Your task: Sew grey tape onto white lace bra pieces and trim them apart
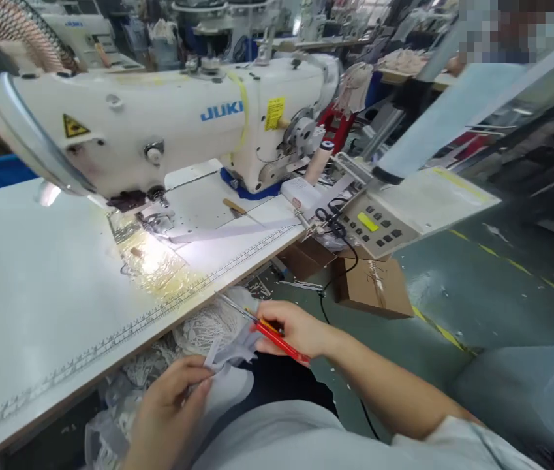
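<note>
Low in front of my lap, my left hand (pixel 179 391) pinches the edge of a piece of white fabric (pixel 230 385) between thumb and fingers. A narrow strip of the cloth sticks up beside the fingertips. My right hand (pixel 291 329) is closed around red-handled scissors (pixel 277 339), a bit of orange showing near the grip. Their slim metal blades point up and left toward the table edge, above the fabric. Part of the cloth lies over my lap, and its far side is hidden by my left hand.
A white JUKI sewing machine (pixel 159 124) stands on the white table (pixel 36 261), its lamp lit. A ruler strip (pixel 124 333) runs along the front edge. To the right are a control panel (pixel 374 222) and a cardboard box (pixel 374 287). Lace scraps (pixel 208 326) hang below the table.
</note>
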Demonstrator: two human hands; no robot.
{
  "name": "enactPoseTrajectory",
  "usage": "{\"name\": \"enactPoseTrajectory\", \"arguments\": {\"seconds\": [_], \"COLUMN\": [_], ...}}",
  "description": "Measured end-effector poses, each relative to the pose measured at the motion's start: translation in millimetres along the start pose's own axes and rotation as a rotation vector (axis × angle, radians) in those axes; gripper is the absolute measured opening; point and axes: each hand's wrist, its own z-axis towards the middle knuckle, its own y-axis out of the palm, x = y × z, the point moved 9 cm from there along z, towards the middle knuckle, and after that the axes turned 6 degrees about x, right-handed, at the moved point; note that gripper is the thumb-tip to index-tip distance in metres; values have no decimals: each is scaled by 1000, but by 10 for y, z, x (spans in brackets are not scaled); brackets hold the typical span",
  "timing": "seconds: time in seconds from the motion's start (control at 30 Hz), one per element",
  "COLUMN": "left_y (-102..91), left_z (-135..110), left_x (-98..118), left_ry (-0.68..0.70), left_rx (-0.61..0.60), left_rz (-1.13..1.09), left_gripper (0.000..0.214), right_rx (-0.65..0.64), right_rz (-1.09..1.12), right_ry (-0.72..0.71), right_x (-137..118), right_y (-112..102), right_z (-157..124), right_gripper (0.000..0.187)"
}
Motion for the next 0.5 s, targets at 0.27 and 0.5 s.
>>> {"name": "enactPoseTrajectory", "arguments": {"seconds": [0.27, 0.5], "left_y": [16, 39], "left_z": [-9, -68], "left_x": [5, -40], "left_ry": [1, -46], "left_rx": [31, 32], "left_rz": [-203, -252], "left_gripper": [13, 13], "right_rx": [-356, -434], "right_rz": [213, 117], "right_ry": [23, 21], "right_x": [176, 91], "right_y": [678, 719], "right_z": [-522, -418], "right_gripper": [66, 67]}}
